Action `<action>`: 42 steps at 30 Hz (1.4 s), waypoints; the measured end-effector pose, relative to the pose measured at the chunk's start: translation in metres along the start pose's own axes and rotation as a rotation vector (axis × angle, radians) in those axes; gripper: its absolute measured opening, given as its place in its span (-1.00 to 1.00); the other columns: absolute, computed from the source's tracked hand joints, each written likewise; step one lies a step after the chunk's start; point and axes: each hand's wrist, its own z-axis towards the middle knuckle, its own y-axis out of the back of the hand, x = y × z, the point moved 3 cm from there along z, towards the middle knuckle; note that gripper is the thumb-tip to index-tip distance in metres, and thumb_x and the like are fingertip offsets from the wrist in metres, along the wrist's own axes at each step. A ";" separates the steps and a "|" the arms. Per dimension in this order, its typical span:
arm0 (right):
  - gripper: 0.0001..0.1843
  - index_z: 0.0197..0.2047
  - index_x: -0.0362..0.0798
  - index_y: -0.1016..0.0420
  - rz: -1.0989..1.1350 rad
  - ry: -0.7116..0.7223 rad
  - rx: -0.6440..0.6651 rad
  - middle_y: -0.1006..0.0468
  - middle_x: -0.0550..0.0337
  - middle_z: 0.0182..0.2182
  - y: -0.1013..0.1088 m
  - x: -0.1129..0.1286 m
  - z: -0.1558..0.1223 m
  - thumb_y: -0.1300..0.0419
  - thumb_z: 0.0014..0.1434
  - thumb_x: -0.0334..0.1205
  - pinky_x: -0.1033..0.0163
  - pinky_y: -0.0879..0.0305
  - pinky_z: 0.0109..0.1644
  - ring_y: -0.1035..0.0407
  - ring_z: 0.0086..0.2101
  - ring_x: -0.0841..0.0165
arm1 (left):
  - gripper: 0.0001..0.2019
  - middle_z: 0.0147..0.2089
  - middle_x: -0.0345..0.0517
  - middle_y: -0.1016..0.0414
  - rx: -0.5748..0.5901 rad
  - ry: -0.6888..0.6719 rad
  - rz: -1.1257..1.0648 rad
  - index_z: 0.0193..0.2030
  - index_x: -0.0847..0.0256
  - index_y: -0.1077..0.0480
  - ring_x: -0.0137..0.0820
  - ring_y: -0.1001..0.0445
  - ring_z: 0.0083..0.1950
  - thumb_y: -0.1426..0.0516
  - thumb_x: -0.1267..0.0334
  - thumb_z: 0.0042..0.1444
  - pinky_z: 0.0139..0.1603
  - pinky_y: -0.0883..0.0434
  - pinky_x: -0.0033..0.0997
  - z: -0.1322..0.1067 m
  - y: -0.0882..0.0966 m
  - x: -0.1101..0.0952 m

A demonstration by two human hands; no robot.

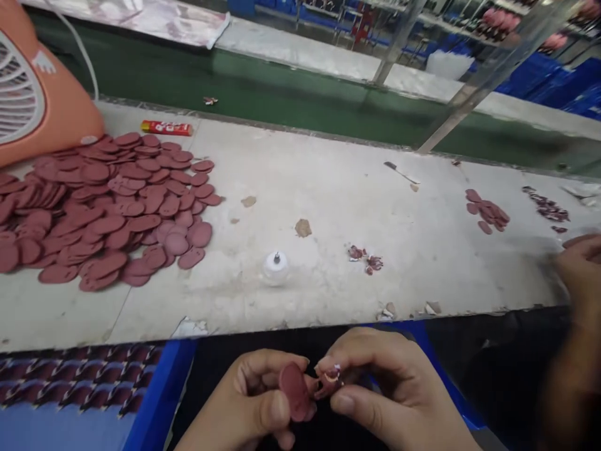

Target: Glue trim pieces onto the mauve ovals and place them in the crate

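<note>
from the head view, the person's two hands sit at 6 o'clock, held low over a dark lap just in front of the bench edge. the left hand [248, 398] is closed on an oval dusty-red pad [294, 391], with the thumb pressed on its face and the fingers curled behind it. the right hand [375, 388] is also closed, its thumb and forefinger pinching a small crumpled red scrap [331, 383] with a pale glint on it, right at the pad's edge; i cannot tell if the two are joined. a blue crate [159, 394] sits at 7 o'clock, holding dark patterned pieces [79, 376]. on the pale workbench [300, 307], a big heap of matching oval pads [113, 207] spreads out at 9 o'clock, just below an orange fan [42, 94] at 10 o'clock. a red-and-yellow packet [166, 128] lies at 11 o'clock. near the middle stands a small white knob [276, 266], with red scraps [365, 259] just beyond it. at 2 to 3 o'clock lie a knife [401, 172], a small group of pads [486, 211] and darker scraps [547, 205]. a co-worker's blurred hand [580, 269] reaches in at 3 o'clock, its fingers too blurred to read
</note>
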 end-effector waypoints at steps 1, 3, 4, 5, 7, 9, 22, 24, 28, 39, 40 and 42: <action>-0.72 -0.15 0.09 -0.62 -0.072 0.034 0.014 -0.61 0.27 -0.33 -0.001 0.002 0.001 -0.35 0.10 -0.45 0.50 -0.41 -0.22 -0.50 -0.32 0.49 | -0.68 -0.49 -0.16 -0.56 0.020 -0.014 -0.004 -0.34 0.16 -0.64 -0.44 -0.47 -0.42 -0.46 0.13 -0.29 -0.54 -0.34 -0.61 0.000 0.000 0.001; -0.76 -0.17 0.04 -0.62 -0.159 0.052 0.030 -0.59 0.26 -0.38 -0.003 0.004 0.003 -0.36 0.10 -0.44 0.50 -0.38 -0.29 -0.46 -0.38 0.50 | -0.71 -0.50 -0.18 -0.54 0.054 -0.031 -0.002 -0.38 0.19 -0.63 -0.48 -0.44 -0.44 -0.45 0.11 -0.25 -0.55 -0.33 -0.65 0.000 0.001 0.004; -0.76 -0.17 0.05 -0.62 -0.181 0.040 0.036 -0.58 0.27 -0.39 -0.003 0.003 0.004 -0.35 0.10 -0.44 0.50 -0.37 -0.30 -0.46 -0.39 0.50 | -0.72 -0.51 -0.18 -0.54 0.063 -0.031 0.003 -0.40 0.20 -0.63 -0.49 -0.43 -0.45 -0.44 0.10 -0.24 -0.55 -0.32 -0.66 -0.001 0.001 0.005; -0.75 -0.16 0.07 -0.62 -0.199 0.028 0.044 -0.58 0.28 -0.40 -0.003 0.002 0.005 -0.34 0.11 -0.44 0.50 -0.37 -0.31 -0.45 -0.40 0.50 | -0.73 -0.51 -0.18 -0.54 0.066 -0.028 0.006 -0.42 0.21 -0.62 -0.50 -0.43 -0.45 -0.44 0.10 -0.23 -0.54 -0.33 -0.67 -0.001 0.002 0.006; -0.72 -0.14 0.10 -0.60 -0.234 0.032 0.058 -0.58 0.31 -0.39 -0.004 0.001 0.005 -0.34 0.12 -0.44 0.49 -0.36 -0.31 -0.45 -0.39 0.51 | -0.73 -0.51 -0.18 -0.54 0.055 -0.015 0.001 -0.40 0.21 -0.62 -0.50 -0.44 -0.45 -0.43 0.10 -0.22 -0.54 -0.34 -0.67 -0.001 0.002 0.006; -0.70 -0.13 0.11 -0.59 -0.270 0.053 0.073 -0.59 0.34 -0.38 -0.005 0.002 0.005 -0.34 0.12 -0.45 0.50 -0.35 -0.30 -0.44 -0.39 0.52 | -0.71 -0.50 -0.19 -0.54 0.046 0.007 -0.002 -0.36 0.20 -0.63 -0.50 -0.45 -0.44 -0.44 0.09 -0.23 -0.54 -0.35 -0.68 -0.002 0.003 0.005; -0.73 -0.06 0.10 -0.56 -0.408 0.097 0.171 -0.60 0.34 -0.35 -0.009 0.006 0.008 -0.29 0.19 -0.40 0.45 -0.36 -0.26 -0.46 -0.36 0.51 | -0.70 -0.51 -0.22 -0.49 0.055 0.032 0.008 -0.40 0.23 -0.62 -0.52 -0.45 -0.45 -0.44 0.08 -0.24 -0.54 -0.36 -0.69 0.000 0.004 0.000; -0.70 -0.05 0.11 -0.55 -0.418 0.105 0.185 -0.60 0.35 -0.34 -0.009 0.007 0.009 -0.29 0.19 -0.43 0.44 -0.36 -0.25 -0.46 -0.35 0.51 | -0.69 -0.52 -0.23 -0.48 0.052 0.030 0.010 -0.40 0.23 -0.62 -0.51 -0.45 -0.45 -0.43 0.07 -0.24 -0.54 -0.36 -0.69 0.001 0.005 0.000; -0.68 -0.02 0.11 -0.54 -0.440 0.121 0.209 -0.59 0.37 -0.34 -0.010 0.009 0.009 -0.27 0.20 -0.45 0.47 -0.35 -0.22 -0.45 -0.34 0.54 | -0.69 -0.52 -0.23 -0.48 0.062 0.032 0.020 -0.38 0.23 -0.62 -0.52 -0.44 -0.45 -0.42 0.06 -0.22 -0.54 -0.36 -0.70 0.001 0.007 0.001; -0.75 -0.05 0.03 -0.53 -0.512 0.179 0.250 -0.57 0.28 -0.34 -0.015 0.015 0.011 -0.23 0.24 -0.43 0.48 -0.38 -0.25 -0.46 -0.34 0.51 | -0.69 -0.51 -0.22 -0.52 0.041 0.046 -0.002 -0.35 0.23 -0.62 -0.54 -0.44 -0.46 -0.42 0.07 -0.21 -0.54 -0.35 -0.70 0.001 0.007 0.002; -0.78 -0.06 0.01 -0.53 -0.518 0.185 0.251 -0.57 0.27 -0.34 -0.015 0.016 0.011 -0.23 0.25 -0.42 0.47 -0.38 -0.25 -0.46 -0.34 0.50 | -0.69 -0.51 -0.21 -0.52 0.036 0.045 -0.010 -0.36 0.23 -0.62 -0.54 -0.44 -0.46 -0.42 0.07 -0.21 -0.54 -0.35 -0.71 0.001 0.007 0.002; -0.80 -0.07 -0.02 -0.52 -0.538 0.211 0.251 -0.58 0.23 -0.34 -0.015 0.017 0.010 -0.22 0.25 -0.42 0.45 -0.41 -0.24 -0.47 -0.33 0.48 | -0.70 -0.50 -0.20 -0.54 0.040 0.042 -0.027 -0.36 0.22 -0.62 -0.54 -0.45 -0.46 -0.42 0.07 -0.21 -0.56 -0.32 -0.72 0.001 0.006 0.003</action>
